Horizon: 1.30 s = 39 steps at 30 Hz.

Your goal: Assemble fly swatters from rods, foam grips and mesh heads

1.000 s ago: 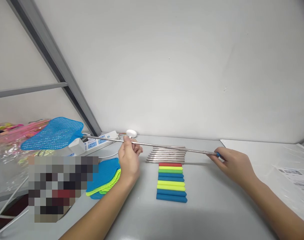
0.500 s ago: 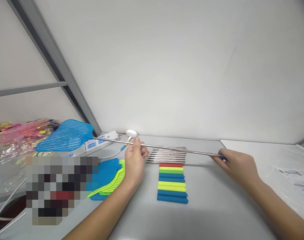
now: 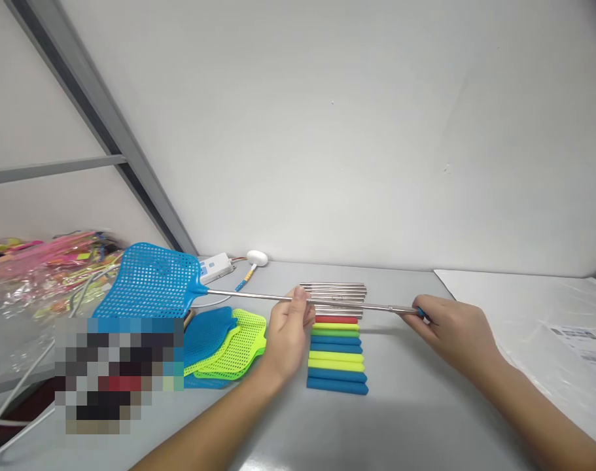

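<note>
The left hand (image 3: 288, 327) is pinching the thin metal rod (image 3: 258, 297) of a blue fly swatter (image 3: 153, 281), fingers closed around it, while the right hand (image 3: 449, 327) is gripping the blue handle end. The swatter is being held level above the grey table (image 3: 400, 418), over a row of coloured foam grips (image 3: 337, 356) and spare metal rods (image 3: 334, 288), near loose swatter heads (image 3: 229, 337).

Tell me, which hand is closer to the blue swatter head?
Left. The left hand pinches the metal rod partway along, nearer the blue swatter head; the right hand holds the rod's far end.
</note>
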Each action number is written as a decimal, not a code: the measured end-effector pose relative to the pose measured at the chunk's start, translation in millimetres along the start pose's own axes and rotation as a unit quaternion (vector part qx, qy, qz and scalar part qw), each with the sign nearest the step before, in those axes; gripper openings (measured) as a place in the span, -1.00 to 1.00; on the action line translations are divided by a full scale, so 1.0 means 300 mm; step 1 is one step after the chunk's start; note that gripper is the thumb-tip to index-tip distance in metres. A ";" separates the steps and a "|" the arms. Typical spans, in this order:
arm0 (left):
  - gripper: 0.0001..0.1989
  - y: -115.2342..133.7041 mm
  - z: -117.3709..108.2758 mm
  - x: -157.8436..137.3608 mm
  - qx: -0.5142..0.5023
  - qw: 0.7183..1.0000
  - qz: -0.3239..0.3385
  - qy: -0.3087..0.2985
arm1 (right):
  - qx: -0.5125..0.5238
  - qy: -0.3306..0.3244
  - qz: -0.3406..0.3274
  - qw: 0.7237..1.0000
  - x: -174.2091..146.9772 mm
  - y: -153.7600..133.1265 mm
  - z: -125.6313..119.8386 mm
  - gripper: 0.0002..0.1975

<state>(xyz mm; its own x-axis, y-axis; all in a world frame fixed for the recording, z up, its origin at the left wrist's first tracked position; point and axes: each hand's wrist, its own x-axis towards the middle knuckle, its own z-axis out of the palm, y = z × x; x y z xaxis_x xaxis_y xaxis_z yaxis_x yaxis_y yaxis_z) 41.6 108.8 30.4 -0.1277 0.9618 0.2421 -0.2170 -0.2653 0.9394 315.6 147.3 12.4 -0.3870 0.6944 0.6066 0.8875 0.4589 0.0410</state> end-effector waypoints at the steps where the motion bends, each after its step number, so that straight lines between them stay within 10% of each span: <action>1: -0.46 0.002 -0.007 0.006 -0.012 1.000 0.013 0.009 | 0.001 -0.001 0.005 1.000 0.000 0.010 0.001 -0.64; 10: -0.57 0.037 -0.088 0.120 -0.136 0.968 0.063 0.199 | 0.007 -0.015 0.098 0.995 0.011 0.138 0.010 -0.63; 26: -0.62 0.082 -0.082 0.113 -0.084 0.962 0.141 0.217 | 0.016 -0.033 0.103 0.994 -0.001 0.150 0.027 -0.61; 39: -0.53 -0.018 0.036 -0.019 -0.073 0.992 -0.001 0.100 | -0.072 0.003 -0.012 0.997 -0.003 -0.024 -0.030 -0.52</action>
<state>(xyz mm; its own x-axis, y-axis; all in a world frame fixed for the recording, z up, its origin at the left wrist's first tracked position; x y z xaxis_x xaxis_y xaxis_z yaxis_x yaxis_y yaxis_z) 53.9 105.4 26.7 -0.3140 0.9335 0.1734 -0.3533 -0.2844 0.8913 311.8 138.3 18.7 -0.4073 0.6802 0.6095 0.9050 0.3904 0.1691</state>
